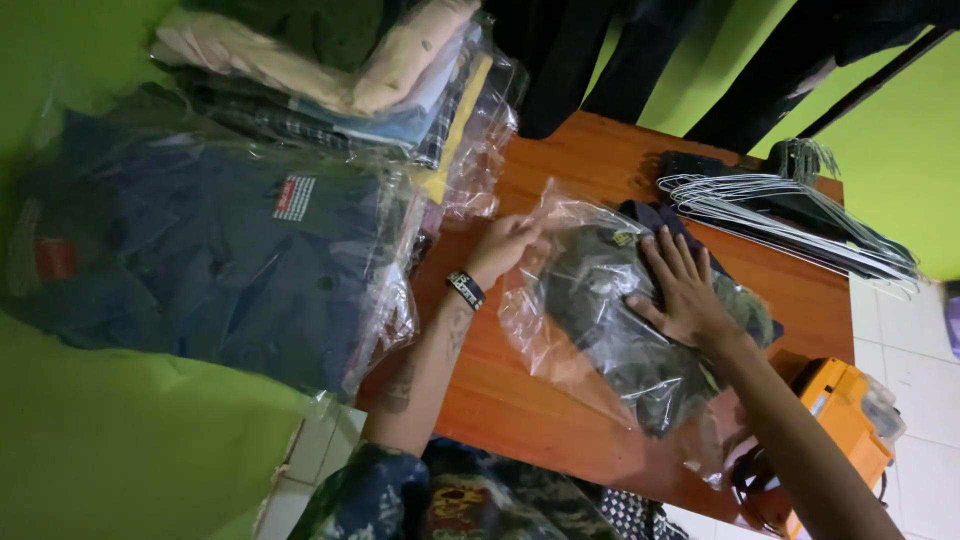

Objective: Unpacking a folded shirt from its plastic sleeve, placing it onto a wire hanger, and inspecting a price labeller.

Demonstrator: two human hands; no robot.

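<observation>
In the head view, a folded camouflage-patterned garment inside a clear crinkled plastic bag (625, 320) lies on the reddish-brown wooden table (560, 160), roughly at its middle. The person's right hand (685, 290) rests flat on top of the bagged garment, fingers spread and released, pressing rather than gripping. The left hand (505, 248), with a dark wristband (465, 289) on its wrist, pinches the upper left edge of the clear bag between fingertips, near the open mouth of the plastic.

To do this well, the flat hand would best keep an even, light pressure so the fold stays square and trapped air is pushed toward the opening, while the pinching hand keeps the film taut; a slack edge seems likely to wrinkle or catch on the fabric.

To the left, well apart from the hands, a tall stack of folded clothes in clear plastic (330, 90) sits at the table's far corner, with a large dark blue bagged shirt (220, 260) nearer the camera. A bundle of grey wire hangers (790, 215) lies on the table's right side, and an orange box (840, 410) shows below the right forearm.
</observation>
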